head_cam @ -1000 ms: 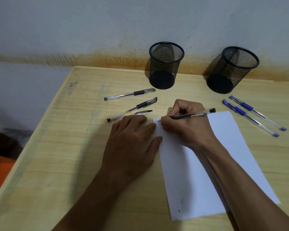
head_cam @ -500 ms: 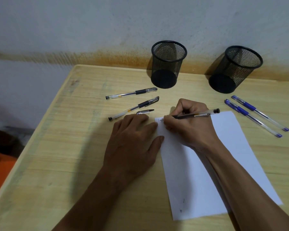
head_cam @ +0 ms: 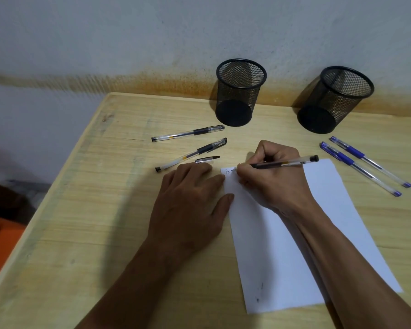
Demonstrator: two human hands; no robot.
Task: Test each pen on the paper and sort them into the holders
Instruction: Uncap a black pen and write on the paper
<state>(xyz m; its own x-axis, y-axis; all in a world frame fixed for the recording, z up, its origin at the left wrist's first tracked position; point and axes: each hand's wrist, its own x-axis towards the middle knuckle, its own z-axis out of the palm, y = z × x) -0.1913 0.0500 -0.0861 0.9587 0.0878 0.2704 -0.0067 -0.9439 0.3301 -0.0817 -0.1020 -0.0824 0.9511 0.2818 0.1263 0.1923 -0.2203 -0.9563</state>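
Nearest, the white paper lies on the wooden surface, the left hand resting flat with straight fingers at its left edge while the right hand curls its fingers round a black pen, tip on the sheet's top corner. Beyond lie a loose cap, two black pens to the left and two blue pens to the right. Farthest, the left holder and right holder, both black mesh, stand by the wall.

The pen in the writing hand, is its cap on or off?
Off. The right hand holds the pen with its bare tip on the paper, and a loose cap lies nearby.
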